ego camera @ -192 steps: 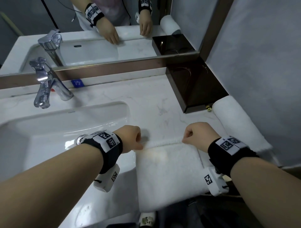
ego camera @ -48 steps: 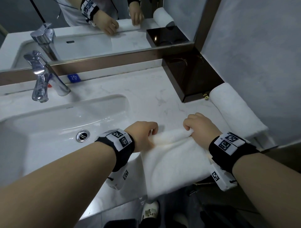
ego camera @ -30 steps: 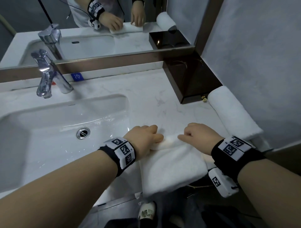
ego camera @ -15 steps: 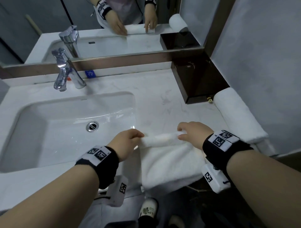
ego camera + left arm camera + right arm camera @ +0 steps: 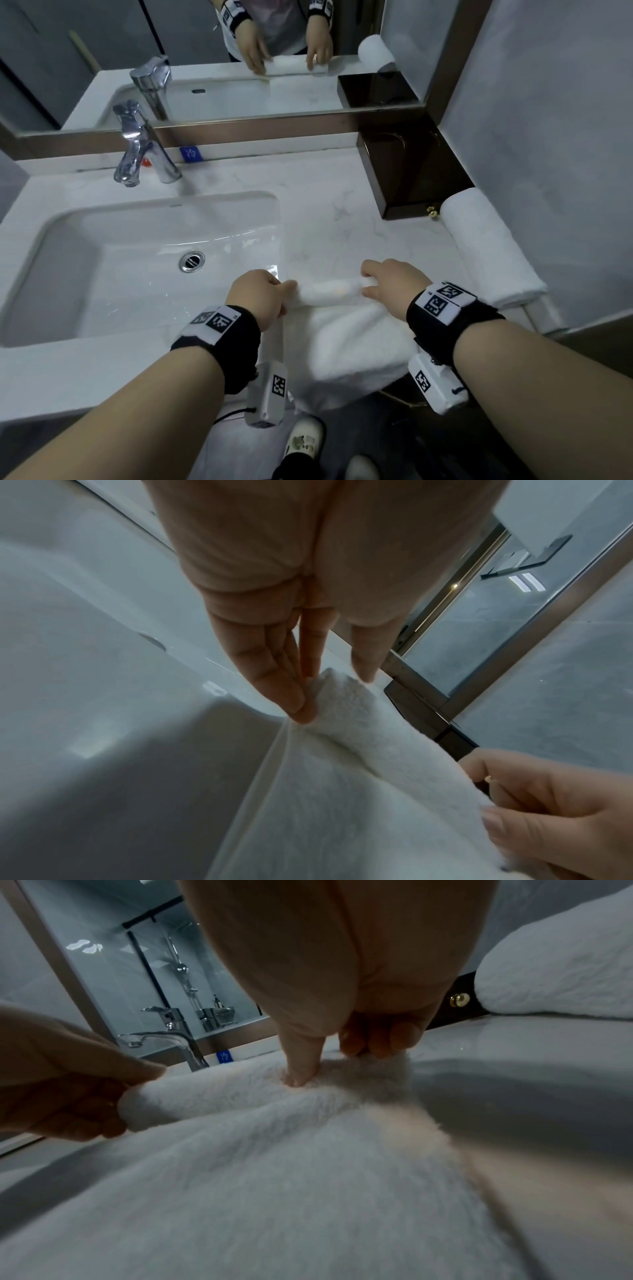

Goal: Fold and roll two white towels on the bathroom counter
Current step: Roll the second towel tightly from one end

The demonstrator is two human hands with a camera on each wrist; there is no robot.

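A white towel (image 5: 346,339) lies on the marble counter (image 5: 325,219) to the right of the sink, its near end hanging over the front edge. Its far end is wound into a thin roll (image 5: 329,293). My left hand (image 5: 284,294) pinches the roll's left end, with the fingers (image 5: 294,696) against the terry. My right hand (image 5: 368,282) grips the right end, the thumb (image 5: 301,1069) pressed into the roll and the fingers (image 5: 377,1039) curled over its far side. A second towel (image 5: 486,246), fully rolled, lies by the right wall.
The sink basin (image 5: 137,260) and a chrome faucet (image 5: 140,154) are on the left. A dark wooden box (image 5: 411,174) stands in the back right corner under the mirror (image 5: 239,51). The grey wall (image 5: 548,137) closes off the right side.
The towel's far edge, flat 6.4 s ago, has become a thin roll. Over the last second both hands have shifted from on top of the roll to its two ends.
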